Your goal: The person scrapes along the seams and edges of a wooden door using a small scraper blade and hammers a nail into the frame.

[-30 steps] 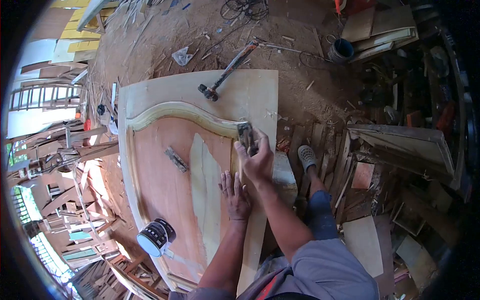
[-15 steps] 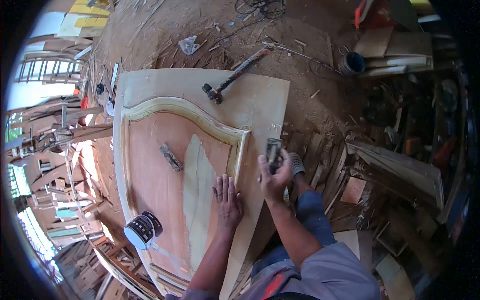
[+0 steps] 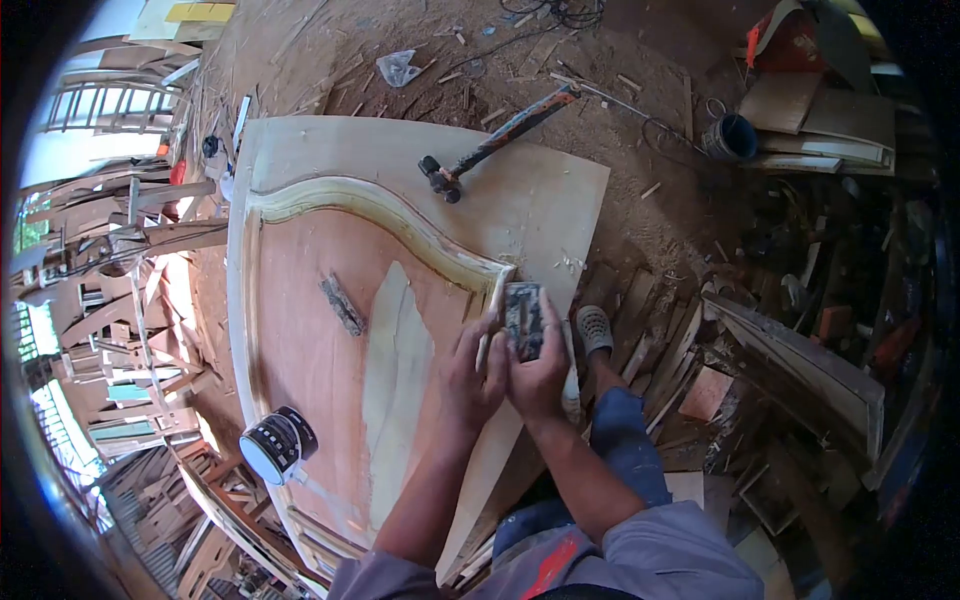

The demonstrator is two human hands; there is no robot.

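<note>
A pale wooden door panel (image 3: 320, 310) with a curved raised moulding (image 3: 400, 225) lies flat before me. My right hand (image 3: 540, 375) is closed around a small dark rectangular block-like tool (image 3: 524, 312), held at the moulding's right corner; I cannot make out its exact kind. Close against it, my left hand (image 3: 472, 380) rests over the moulding's right side with fingers stretched out, and whether it touches the tool is unclear. A hammer (image 3: 500, 140) lies across the panel's top edge. On the inner panel sits a narrow, worn dark block (image 3: 343, 304).
A paint can (image 3: 275, 447) stands on the panel's lower left edge. Wood scraps (image 3: 650, 340) cover the ground at right, near my sandalled foot (image 3: 594, 328). A dark bucket (image 3: 730, 137) and stacked boards (image 3: 820, 130) are at upper right. Timber is piled along the left.
My right hand has brought the block-like tool left and down to the moulding's corner. My left hand has risen from the panel to beside it. The view has shifted slightly.
</note>
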